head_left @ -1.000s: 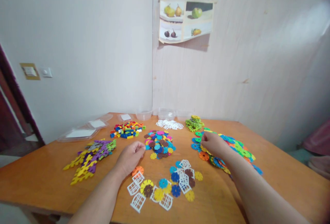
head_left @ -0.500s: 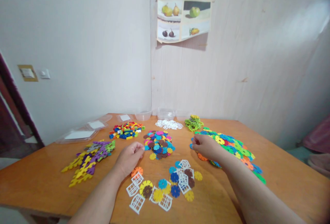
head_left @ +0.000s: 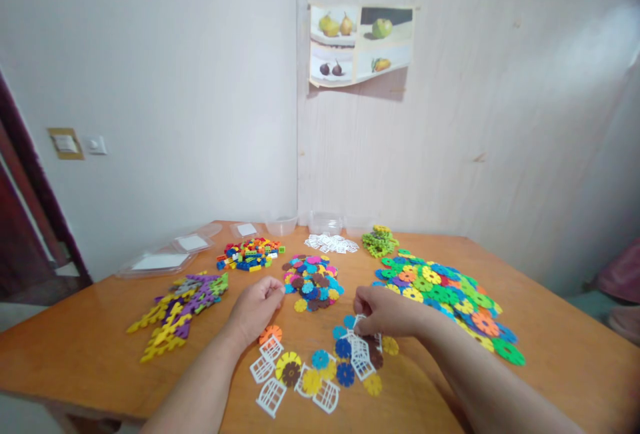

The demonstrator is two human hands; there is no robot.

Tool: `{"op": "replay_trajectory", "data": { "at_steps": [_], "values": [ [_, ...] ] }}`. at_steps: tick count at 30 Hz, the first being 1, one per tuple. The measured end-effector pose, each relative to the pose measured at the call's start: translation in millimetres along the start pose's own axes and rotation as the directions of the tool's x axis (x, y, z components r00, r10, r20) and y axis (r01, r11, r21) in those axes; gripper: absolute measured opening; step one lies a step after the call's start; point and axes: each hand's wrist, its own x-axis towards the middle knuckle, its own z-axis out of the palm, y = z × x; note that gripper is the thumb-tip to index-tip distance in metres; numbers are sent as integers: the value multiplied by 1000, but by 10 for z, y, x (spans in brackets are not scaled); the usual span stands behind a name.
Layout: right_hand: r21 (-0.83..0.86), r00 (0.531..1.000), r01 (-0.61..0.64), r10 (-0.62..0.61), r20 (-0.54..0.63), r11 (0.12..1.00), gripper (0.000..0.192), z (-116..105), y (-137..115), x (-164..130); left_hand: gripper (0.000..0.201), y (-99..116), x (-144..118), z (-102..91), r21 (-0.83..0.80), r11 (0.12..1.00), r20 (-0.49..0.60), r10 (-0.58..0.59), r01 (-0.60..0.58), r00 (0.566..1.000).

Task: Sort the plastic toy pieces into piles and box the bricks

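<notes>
My left hand (head_left: pixel 257 311) is closed in a pinch over the table, just left of a heap of small notched discs (head_left: pixel 313 284). Whatever its fingertips hold, if anything, is hidden. My right hand (head_left: pixel 387 313) has its fingers curled together above the far end of a loose group of white lattice window pieces (head_left: pixel 361 357) and notched discs. I cannot make out anything between those fingers. Between my forearms lie more white window pieces (head_left: pixel 271 397), a yellow disc with a brown one (head_left: pixel 291 374) on it, and an orange disc (head_left: pixel 273 335) near my left wrist.
Large notched discs (head_left: pixel 450 297) spread at the right. Purple and yellow interlocking pieces (head_left: pixel 175 321) lie left, small building bricks (head_left: pixel 250 254) behind. White pieces (head_left: pixel 331 243), green pieces (head_left: pixel 380 242), clear tubs (head_left: pixel 326 223) and lids (head_left: pixel 160 259) line the back.
My right hand has moved left and nearer, from the edge of the large-disc heap to above the white window pieces. My left hand stays pinched in about the same place.
</notes>
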Motion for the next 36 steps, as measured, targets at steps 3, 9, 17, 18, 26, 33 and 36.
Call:
{"op": "replay_trajectory", "data": {
  "at_steps": [3,9,17,18,26,33,36],
  "values": [
    [27,999,4,-3,-34,1000,28,35,21,42,29,-13,4,-2,14,1000,6,5,-5,1000],
    [258,1000,14,-17,8,966,16,8,84,205,31,-113,36,17,12,1000,9,20,-20,1000],
    [570,975,-31,152,-165,821,11,-391,-75,775,31,-174,64,29,12,1000,7,14,-14,1000],
    [587,962,-13,169,-213,809,12,-433,-93,842,31,-178,64,27,10,1000,5,18,-18,1000],
    [509,986,-57,129,-107,859,11,-330,-20,691,30,-177,61,28,-3,1000,-1,13,-13,1000],
    [201,991,60,-83,107,978,20,-180,110,323,26,-112,45,20,-13,1000,20,-4,5,1000],
    [89,990,79,-88,111,993,23,-154,74,256,27,-95,39,17,-10,1000,11,3,-3,1000]
  ]
}}
